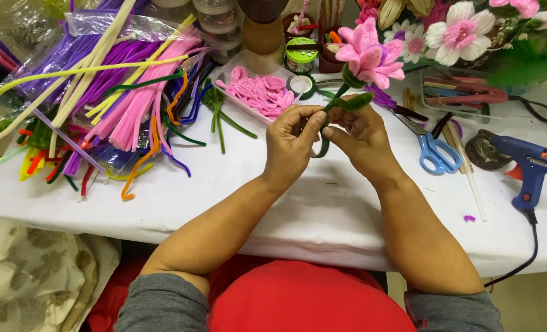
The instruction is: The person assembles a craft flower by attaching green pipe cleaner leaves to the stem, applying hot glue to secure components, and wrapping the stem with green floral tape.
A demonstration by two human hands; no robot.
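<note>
fuzzy pink flower (369, 58), both hands (329, 138)

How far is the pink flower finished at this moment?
Done: the pink flower head is formed on its green stem. In hand: left hand and right hand pinch the stem beside a green leaf. Left: the lower stem end curls loose.
</note>
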